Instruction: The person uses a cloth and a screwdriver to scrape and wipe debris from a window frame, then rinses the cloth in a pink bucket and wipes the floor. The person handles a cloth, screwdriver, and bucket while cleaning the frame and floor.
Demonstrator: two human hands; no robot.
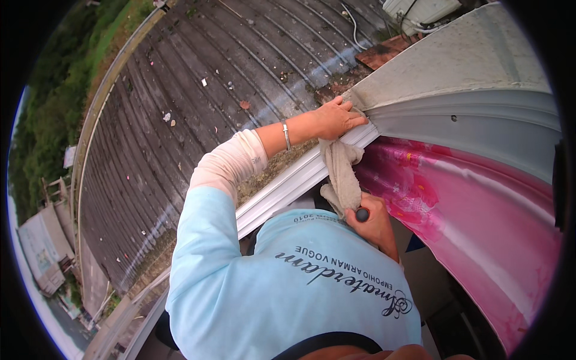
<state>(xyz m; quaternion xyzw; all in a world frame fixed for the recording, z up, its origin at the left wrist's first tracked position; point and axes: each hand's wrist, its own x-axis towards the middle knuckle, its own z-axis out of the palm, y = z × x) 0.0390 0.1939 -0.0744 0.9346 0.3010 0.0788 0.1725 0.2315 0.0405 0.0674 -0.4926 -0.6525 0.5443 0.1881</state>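
A beige cloth [342, 168] hangs in folds between my two hands across the white window frame [288, 180]. My left hand [341, 121] reaches outside, pressed at the frame's corner by the wall, its fingers closed over the cloth's upper end. Low on the inner side, close to my body, my right hand [375, 223] is wrapped round a dark handle with a rounded black end [362, 215]. The cloth's lower end meets this hand. Whatever the handle belongs to is hidden.
Outside lies a dark corrugated roof [198, 120] with scattered litter. A pink flowered curtain [456, 198] hangs to the right, beside the grey frame [468, 117] and pale outer wall [450, 66]. A white boxy unit [420, 12] stands at the far right.
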